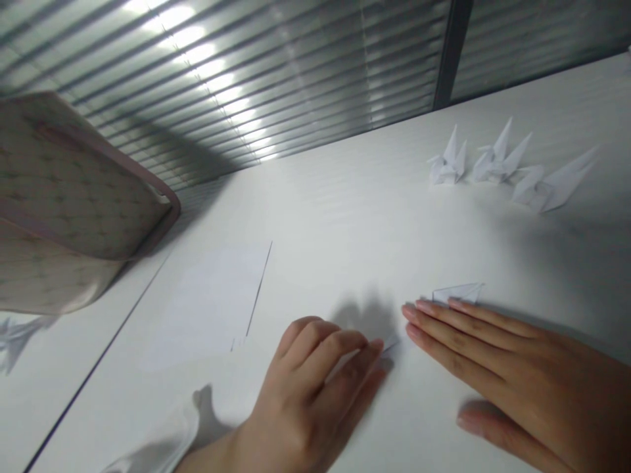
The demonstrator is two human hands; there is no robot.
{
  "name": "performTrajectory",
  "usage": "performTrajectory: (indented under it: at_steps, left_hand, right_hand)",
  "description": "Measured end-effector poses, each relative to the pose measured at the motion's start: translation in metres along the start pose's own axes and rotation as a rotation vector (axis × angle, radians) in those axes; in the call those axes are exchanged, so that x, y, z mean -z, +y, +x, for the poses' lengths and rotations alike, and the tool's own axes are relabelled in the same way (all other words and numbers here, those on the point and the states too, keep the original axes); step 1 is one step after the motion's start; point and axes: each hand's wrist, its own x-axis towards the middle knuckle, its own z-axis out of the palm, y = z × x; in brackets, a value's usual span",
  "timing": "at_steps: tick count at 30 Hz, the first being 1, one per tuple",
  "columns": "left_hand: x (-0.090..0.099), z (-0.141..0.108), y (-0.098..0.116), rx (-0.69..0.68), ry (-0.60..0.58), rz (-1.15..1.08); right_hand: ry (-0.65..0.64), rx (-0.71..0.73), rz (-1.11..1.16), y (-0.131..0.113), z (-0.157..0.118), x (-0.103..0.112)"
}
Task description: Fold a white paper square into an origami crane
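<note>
My left hand (320, 384) is closed, its thumb and fingertips pinching a small white tip of paper near the middle of the table's front. My right hand (497, 364) lies flat with its fingers stretched out, pressing on a small folded white paper (458, 293). The pointed upper edge of that paper shows beyond the fingers; most of it is hidden beneath them. Whether the pinched tip belongs to the same piece, I cannot tell. Behind my right hand stand three white origami cranes (447, 161), (500, 157), (552, 185) in a row.
White paper sheets (211, 302) lie on the white table (340, 217) left of my hands. A patterned bag with pink trim (83, 190) stands at the left. Folded white paper (17, 338) shows at the left edge. Slatted blinds (315, 66) run behind the table.
</note>
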Motion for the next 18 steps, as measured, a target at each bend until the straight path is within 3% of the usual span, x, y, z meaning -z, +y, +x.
performTrajectory:
  at_steps: [9,15,18]
  left_hand:
    - [-0.002,0.0,0.001,-0.048,0.004,0.081]
    - [-0.008,0.0,0.003,0.054,0.057,-0.08]
    - [-0.009,0.0,0.001,0.191,0.061,-0.267]
  right_hand:
    - [0.062,-0.011,0.038,0.011,0.002,0.001]
    - [0.173,0.052,0.05,0.021,0.006,0.01]
    - [0.206,0.052,0.062,0.023,0.005,0.011]
